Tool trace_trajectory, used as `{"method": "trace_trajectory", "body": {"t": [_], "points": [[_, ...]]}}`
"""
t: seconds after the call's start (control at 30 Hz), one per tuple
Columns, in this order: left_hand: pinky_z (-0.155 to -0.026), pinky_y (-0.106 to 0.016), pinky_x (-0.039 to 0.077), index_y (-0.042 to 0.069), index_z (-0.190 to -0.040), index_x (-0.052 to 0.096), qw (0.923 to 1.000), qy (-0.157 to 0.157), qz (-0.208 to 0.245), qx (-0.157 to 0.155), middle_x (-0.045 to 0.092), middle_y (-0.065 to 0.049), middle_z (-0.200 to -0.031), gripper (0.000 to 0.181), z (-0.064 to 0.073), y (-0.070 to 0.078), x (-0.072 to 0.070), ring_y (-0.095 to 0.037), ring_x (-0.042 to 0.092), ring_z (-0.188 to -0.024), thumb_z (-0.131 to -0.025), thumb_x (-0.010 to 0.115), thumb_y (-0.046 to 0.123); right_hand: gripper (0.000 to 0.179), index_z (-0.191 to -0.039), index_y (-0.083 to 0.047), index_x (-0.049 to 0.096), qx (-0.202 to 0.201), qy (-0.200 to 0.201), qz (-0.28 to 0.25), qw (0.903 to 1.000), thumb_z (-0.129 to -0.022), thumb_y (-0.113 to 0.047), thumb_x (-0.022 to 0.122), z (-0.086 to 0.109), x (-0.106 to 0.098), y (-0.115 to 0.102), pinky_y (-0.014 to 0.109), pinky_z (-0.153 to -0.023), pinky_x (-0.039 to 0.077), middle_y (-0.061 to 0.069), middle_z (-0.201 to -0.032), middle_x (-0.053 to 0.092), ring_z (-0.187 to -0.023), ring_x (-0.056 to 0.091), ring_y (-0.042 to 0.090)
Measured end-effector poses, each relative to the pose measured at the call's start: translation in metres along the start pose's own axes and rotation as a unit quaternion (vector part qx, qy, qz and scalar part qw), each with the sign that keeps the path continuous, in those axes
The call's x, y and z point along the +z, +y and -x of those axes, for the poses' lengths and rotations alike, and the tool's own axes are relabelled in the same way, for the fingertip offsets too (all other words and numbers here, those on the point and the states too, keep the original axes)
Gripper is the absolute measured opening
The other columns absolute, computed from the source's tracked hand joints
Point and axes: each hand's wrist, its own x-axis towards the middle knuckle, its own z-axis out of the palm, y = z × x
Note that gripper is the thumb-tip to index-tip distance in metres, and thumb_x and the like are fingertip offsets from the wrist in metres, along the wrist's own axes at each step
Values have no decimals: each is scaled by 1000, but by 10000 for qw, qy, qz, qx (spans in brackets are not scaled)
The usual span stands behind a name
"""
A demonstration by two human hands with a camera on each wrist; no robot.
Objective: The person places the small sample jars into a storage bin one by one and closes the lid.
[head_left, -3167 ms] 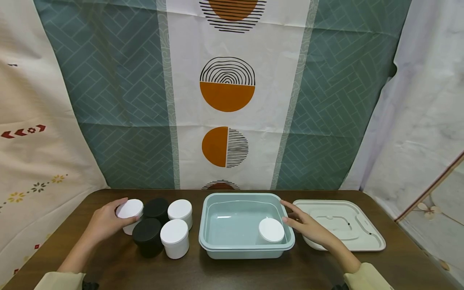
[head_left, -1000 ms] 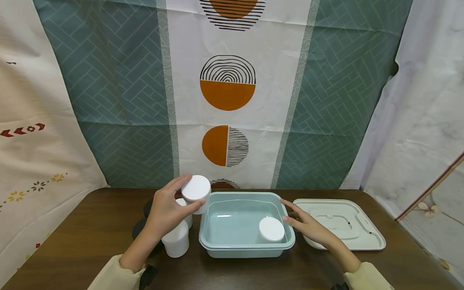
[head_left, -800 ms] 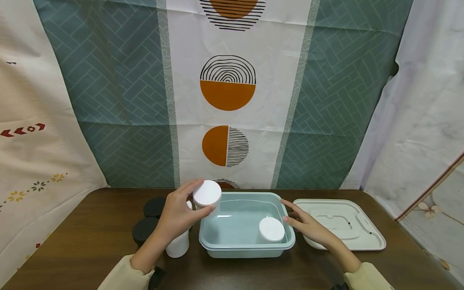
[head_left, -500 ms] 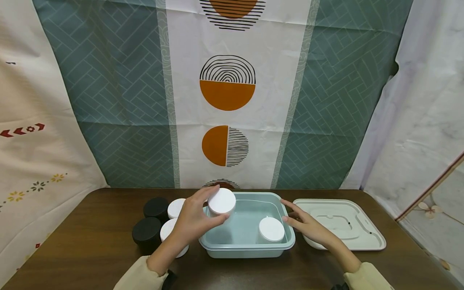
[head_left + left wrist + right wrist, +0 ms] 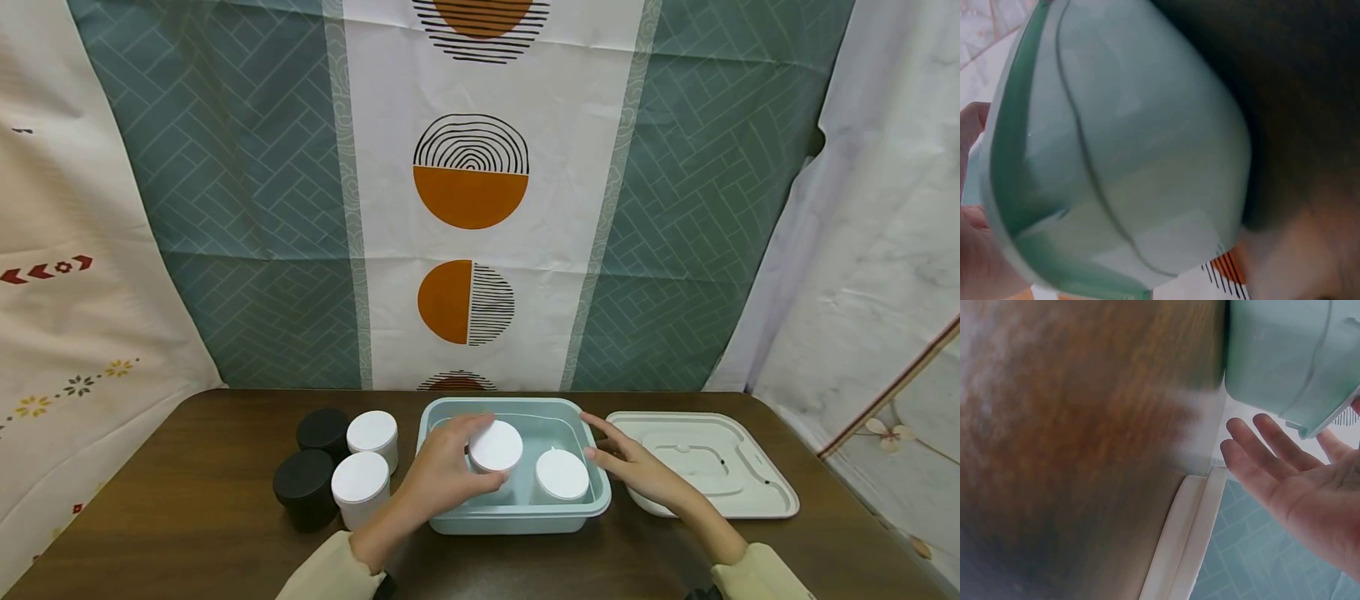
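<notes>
My left hand [image 5: 448,468] grips a white round lidded jar [image 5: 496,446] between thumb and fingers, low inside the left half of a pale blue-green plastic bin [image 5: 517,520]. A second white jar [image 5: 562,475] stands upright in the bin's right half. My right hand [image 5: 633,467] rests at the bin's right rim with fingers spread and relaxed. In the right wrist view the fingers of that right hand [image 5: 1300,481] extend below the bin's rim, close to its outer wall [image 5: 1272,369]. The bin's wall [image 5: 1135,137] fills most of the left wrist view and hides the held jar.
Left of the bin stand two black jars, the rear one [image 5: 323,432] and the front one [image 5: 304,488], beside two white jars, rear [image 5: 372,439] and front [image 5: 362,486]. A white lid [image 5: 720,467] lies on the brown table [image 5: 202,500] to the right. A patterned cloth [image 5: 480,250] hangs behind.
My left hand took the white jar from the far left of the group, carried it right over the other jars, and lowered it into the bin. My right hand stayed at the rim.
</notes>
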Motion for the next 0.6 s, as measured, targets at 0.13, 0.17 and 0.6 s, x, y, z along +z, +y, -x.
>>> {"method": "trace_trajectory", "body": {"t": [0.13, 0.17, 0.6], "points": [[-81, -35, 48, -2, -117, 58, 9994, -308, -144, -36, 60, -13, -115, 63, -1, -3, 8, -25, 55, -104, -63, 80, 21, 59, -145, -8, 18, 5, -4, 19, 10000, -95, -22, 48, 0, 0, 0, 45, -83, 48, 31, -129, 38, -115, 44, 41], [-81, -36, 48, -2, -117, 58, 9992, -363, -175, -30, 60, -13, -114, 63, -1, -3, 9, -26, 55, -103, -63, 80, 22, 59, -145, -8, 18, 6, -8, 15, 10000, -95, -22, 48, 0, 0, 0, 45, -83, 48, 31, -129, 38, -115, 44, 41], [-79, -36, 45, -6, -115, 59, 9926, -1130, -433, 63, 61, -15, -110, 63, -5, -4, 13, -27, 57, -99, -63, 82, 22, 59, -145, -7, 17, -32, -29, -22, 10000, -96, -21, 47, 0, 0, 0, 45, -83, 48, 32, -130, 37, -116, 43, 43]]}}
